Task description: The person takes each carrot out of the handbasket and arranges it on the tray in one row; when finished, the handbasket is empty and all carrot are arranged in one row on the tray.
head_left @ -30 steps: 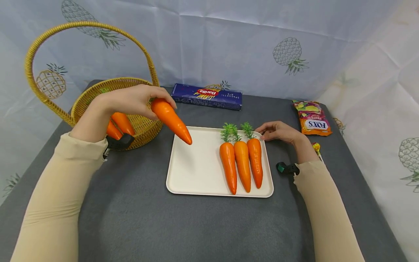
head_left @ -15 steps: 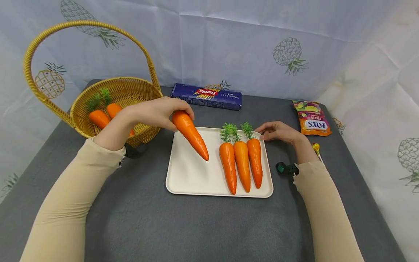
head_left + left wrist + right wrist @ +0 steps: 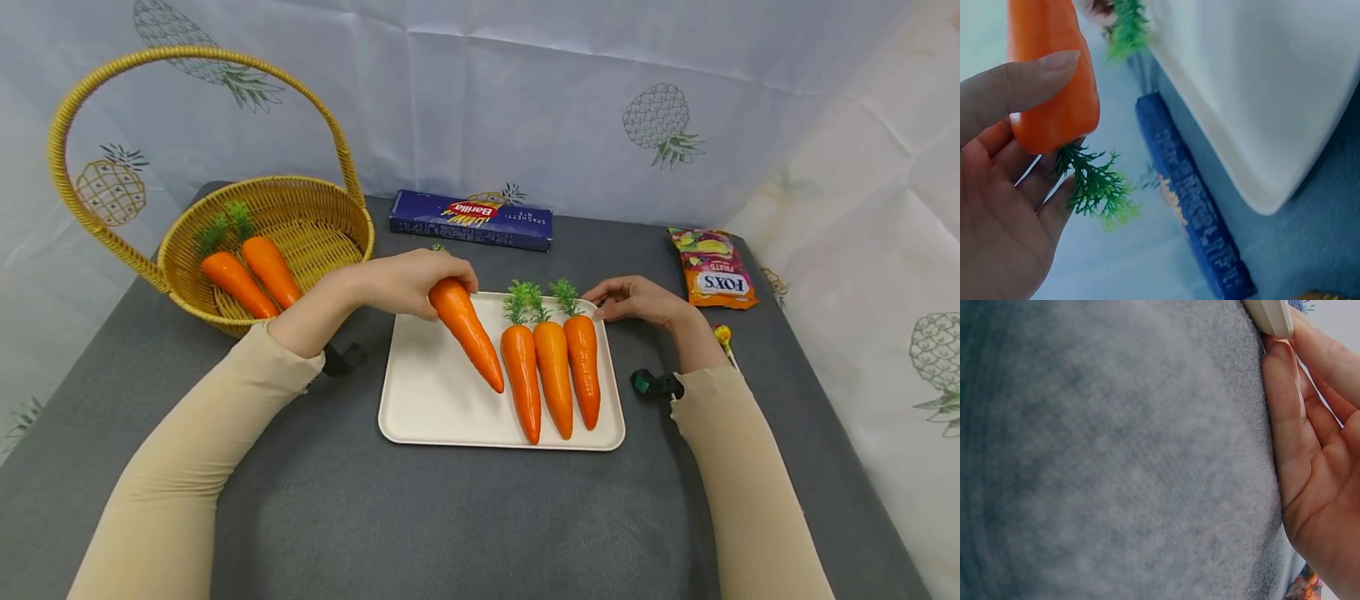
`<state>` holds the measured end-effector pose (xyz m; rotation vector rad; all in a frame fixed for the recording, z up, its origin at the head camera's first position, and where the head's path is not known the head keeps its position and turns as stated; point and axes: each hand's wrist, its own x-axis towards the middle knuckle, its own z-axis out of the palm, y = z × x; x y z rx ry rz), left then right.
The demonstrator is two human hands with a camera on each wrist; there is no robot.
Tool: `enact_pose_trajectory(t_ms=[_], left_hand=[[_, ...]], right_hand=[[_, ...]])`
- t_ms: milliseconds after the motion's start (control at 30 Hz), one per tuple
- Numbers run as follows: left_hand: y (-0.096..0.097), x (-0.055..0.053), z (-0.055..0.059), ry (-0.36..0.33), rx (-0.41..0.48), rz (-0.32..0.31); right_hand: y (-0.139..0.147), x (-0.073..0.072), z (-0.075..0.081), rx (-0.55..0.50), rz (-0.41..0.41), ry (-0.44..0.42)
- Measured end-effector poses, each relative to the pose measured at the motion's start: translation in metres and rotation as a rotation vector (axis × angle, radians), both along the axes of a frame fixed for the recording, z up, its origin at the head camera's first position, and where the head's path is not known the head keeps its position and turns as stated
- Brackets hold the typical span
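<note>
My left hand (image 3: pixel 405 282) grips an orange carrot (image 3: pixel 471 337) by its thick top, thumb on one side and fingers round the other. The carrot slants over the white tray (image 3: pixel 427 412), its tip near the leftmost of three carrots (image 3: pixel 553 375) lying side by side there. In the left wrist view, green leaves (image 3: pixel 1094 184) stick out past the fingers. At the tray's far right corner, my right hand (image 3: pixel 637 300) pinches the rim between thumb and finger. A wicker basket (image 3: pixel 330 237) at the left holds two more carrots (image 3: pixel 255 271).
A blue spaghetti box (image 3: pixel 471 221) lies behind the tray, by the hanging cloth. On the right are a Fox's sweets bag (image 3: pixel 716 271) and a lollipop (image 3: pixel 723 337). The basket's tall handle (image 3: pixel 202 52) arches up at the left.
My left hand has carried its carrot rightward and nearer from beside the basket to over the tray, lowering it. More of the basket's carrots show. My right hand stays at the tray's corner.
</note>
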<state>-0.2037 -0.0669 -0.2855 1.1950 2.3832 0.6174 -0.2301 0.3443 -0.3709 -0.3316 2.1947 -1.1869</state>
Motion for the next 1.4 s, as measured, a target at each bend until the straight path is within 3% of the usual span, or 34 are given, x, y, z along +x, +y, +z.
enact_pose_trajectory(t_ms=[167, 667, 1133, 1400], left_hand=[[0.009, 0.002, -0.009, -0.004, -0.005, -0.020], [0.031, 0.003, -0.032, 0.042, 0.007, -0.155], [0.047, 0.005, -0.046, 0.010, -0.068, -0.174], [0.049, 0.006, -0.049, 0.021, -0.038, -0.201]], right_hand=[[0.000, -0.001, 0.000, -0.002, -0.001, 0.000], [0.001, -0.001, -0.003, -0.018, 0.009, 0.009], [0.001, -0.003, -0.005, 0.004, -0.014, -0.011], [0.001, -0.003, -0.006, 0.008, -0.017, -0.010]])
